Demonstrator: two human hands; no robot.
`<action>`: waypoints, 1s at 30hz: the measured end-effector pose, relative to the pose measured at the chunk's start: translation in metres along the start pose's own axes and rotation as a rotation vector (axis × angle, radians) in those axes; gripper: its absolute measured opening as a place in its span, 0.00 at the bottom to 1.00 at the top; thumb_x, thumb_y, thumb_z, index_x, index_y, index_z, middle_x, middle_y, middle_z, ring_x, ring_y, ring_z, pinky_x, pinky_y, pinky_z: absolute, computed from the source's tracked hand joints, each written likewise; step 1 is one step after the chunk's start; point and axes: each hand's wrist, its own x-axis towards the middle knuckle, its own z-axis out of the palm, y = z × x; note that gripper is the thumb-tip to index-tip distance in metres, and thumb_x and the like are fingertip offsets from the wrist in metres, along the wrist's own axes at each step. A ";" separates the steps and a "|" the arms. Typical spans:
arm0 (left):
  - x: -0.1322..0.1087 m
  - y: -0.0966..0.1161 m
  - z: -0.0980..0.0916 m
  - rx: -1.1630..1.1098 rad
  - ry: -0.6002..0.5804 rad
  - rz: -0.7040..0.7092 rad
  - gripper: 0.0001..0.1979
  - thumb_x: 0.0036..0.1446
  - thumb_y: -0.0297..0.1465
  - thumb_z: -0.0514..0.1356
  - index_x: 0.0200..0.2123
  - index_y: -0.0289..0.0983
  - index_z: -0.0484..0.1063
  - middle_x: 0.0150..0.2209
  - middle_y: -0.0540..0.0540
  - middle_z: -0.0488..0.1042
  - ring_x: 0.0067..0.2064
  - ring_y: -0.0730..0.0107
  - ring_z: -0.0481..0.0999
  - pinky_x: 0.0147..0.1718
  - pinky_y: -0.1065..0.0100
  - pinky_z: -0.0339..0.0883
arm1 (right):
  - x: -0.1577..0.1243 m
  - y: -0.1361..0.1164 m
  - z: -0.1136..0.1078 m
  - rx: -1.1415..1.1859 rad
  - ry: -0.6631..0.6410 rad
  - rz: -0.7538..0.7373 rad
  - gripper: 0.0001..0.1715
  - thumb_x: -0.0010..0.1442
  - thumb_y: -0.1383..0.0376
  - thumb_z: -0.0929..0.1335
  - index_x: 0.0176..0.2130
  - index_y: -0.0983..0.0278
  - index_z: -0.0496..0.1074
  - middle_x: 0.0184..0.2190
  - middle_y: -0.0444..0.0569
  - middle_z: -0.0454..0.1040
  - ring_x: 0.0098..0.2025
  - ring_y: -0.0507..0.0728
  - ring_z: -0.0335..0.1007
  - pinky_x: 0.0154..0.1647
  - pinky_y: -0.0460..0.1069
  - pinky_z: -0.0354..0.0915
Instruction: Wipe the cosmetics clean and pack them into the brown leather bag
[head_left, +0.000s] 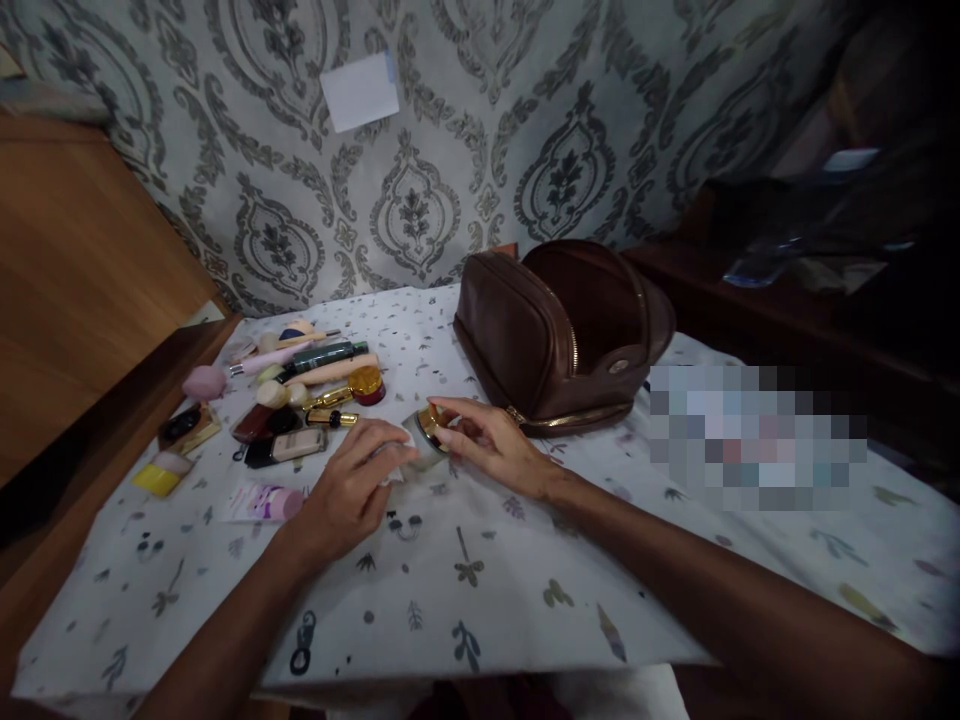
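Note:
In the head view, my right hand (pixel 499 450) grips a small glass jar (pixel 429 428) with a gold-coloured rim or lid, its thumb and fingers at the jar's right side. The jar is tilted just above the cloth. My left hand (pixel 356 485) is closed around a crumpled white tissue (pixel 394 462), close to the jar's left side. Just beyond my left hand lie a gold lipstick tube (pixel 330 418), an amber jar with a dark red base (pixel 367 384) and a foundation bottle (pixel 296 446). A pink-capped lotion tube (pixel 264 502) lies left of my left wrist.
An unzipped brown leather bag (pixel 525 340) stands at the back, right of the middle. More cosmetics, including a pink sponge (pixel 204 382) and a dark green tube (pixel 330 355), cluster at the left. A patterned white cloth (pixel 420 620) covers the table; a blurred-out patch lies right.

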 end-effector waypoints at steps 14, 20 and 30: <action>-0.003 -0.003 -0.002 -0.114 0.000 -0.172 0.18 0.58 0.18 0.52 0.47 0.39 0.71 0.47 0.43 0.71 0.50 0.64 0.72 0.49 0.62 0.67 | 0.006 -0.003 -0.005 0.136 -0.077 0.214 0.29 0.58 0.47 0.68 0.49 0.65 0.72 0.32 0.47 0.74 0.24 0.50 0.66 0.25 0.46 0.63; -0.003 -0.003 0.002 -0.123 0.030 -0.184 0.20 0.60 0.19 0.52 0.51 0.42 0.71 0.48 0.44 0.70 0.51 0.65 0.71 0.50 0.63 0.67 | 0.003 -0.006 -0.007 0.188 -0.101 0.160 0.35 0.56 0.51 0.70 0.57 0.64 0.68 0.29 0.43 0.68 0.26 0.48 0.59 0.25 0.44 0.56; 0.004 0.007 0.003 -0.073 0.045 -0.004 0.21 0.59 0.19 0.51 0.54 0.39 0.67 0.48 0.40 0.70 0.51 0.59 0.70 0.49 0.55 0.68 | 0.002 -0.009 0.000 0.219 -0.138 0.173 0.26 0.56 0.47 0.70 0.44 0.63 0.71 0.30 0.43 0.66 0.25 0.48 0.61 0.22 0.42 0.61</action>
